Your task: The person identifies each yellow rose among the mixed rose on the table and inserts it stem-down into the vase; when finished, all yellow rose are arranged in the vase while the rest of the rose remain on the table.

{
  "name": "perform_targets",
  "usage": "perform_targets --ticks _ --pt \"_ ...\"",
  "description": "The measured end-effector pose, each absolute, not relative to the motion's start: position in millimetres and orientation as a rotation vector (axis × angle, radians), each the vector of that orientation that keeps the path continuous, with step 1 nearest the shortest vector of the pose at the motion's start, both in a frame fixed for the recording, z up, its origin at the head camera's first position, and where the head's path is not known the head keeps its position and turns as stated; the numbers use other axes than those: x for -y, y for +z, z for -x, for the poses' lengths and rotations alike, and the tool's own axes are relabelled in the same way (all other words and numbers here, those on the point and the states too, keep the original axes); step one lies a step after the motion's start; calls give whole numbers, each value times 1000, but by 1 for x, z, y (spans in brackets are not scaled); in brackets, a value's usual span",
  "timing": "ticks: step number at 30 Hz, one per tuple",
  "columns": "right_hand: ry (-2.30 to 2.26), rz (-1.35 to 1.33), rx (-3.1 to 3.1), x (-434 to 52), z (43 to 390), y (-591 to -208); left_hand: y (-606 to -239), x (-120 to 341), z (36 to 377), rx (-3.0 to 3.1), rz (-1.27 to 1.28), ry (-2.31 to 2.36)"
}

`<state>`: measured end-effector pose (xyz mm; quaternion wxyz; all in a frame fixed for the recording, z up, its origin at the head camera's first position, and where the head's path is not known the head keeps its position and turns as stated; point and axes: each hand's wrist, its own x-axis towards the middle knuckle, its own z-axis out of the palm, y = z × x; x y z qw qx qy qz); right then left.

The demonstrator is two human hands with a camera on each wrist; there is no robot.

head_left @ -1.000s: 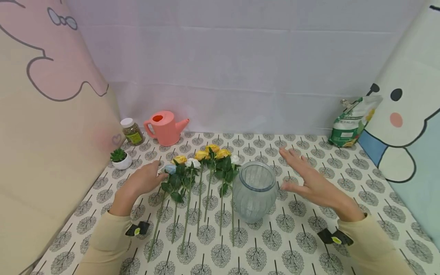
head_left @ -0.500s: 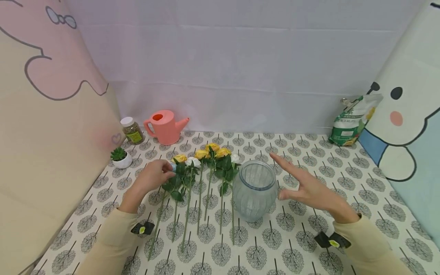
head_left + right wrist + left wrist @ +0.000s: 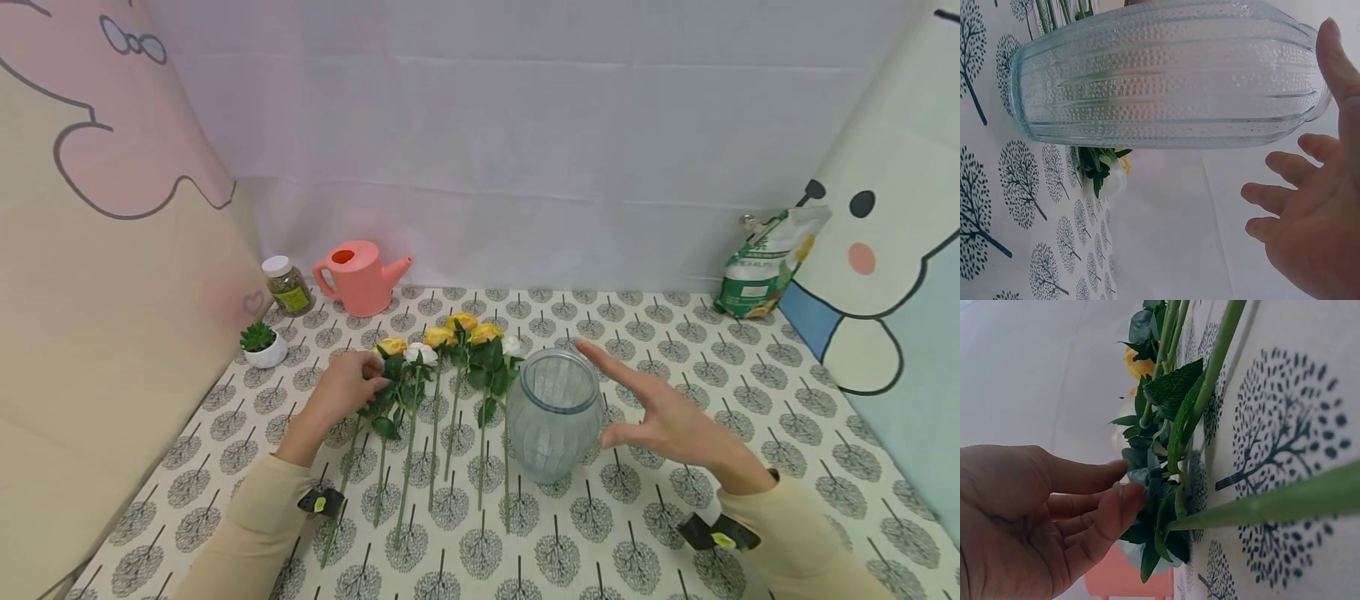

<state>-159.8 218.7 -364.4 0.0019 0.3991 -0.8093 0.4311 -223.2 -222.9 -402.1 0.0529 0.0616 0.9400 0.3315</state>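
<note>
My left hand [image 3: 347, 385] is at the leftmost rose, its thumb and forefinger pinching at the dark green leaves [image 3: 1159, 487] below the bloom. The pale blue rose [image 3: 1163, 565] shows only partly in the left wrist view; in the head view the hand mostly hides it. Several yellow and white roses, among them a yellow rose [image 3: 438, 337] and a white rose [image 3: 420, 354], lie in a row with stems toward me. The ribbed clear glass vase [image 3: 553, 433] stands upright right of them. Beside its rim my right hand [image 3: 667, 417] is spread, thumb and fingers apart, gripping nothing.
A coral watering can [image 3: 358, 279], a white-lidded jar [image 3: 288, 287] and a small potted succulent [image 3: 264, 348] stand at the back left. A clipped green-and-white bag [image 3: 768, 267] stands at the back right. A tree-print cloth [image 3: 645, 533] covers the table.
My left hand has moved right onto the blue rose, and its fingers have come together. My right hand has come left, nearer the vase. Vase and other roses look unmoved.
</note>
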Motion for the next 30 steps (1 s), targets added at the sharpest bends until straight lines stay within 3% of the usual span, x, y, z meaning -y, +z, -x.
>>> perform_targets --ticks 30 --pt "1360 -1168 2533 -208 153 -368 -408 215 225 -2885 -254 810"
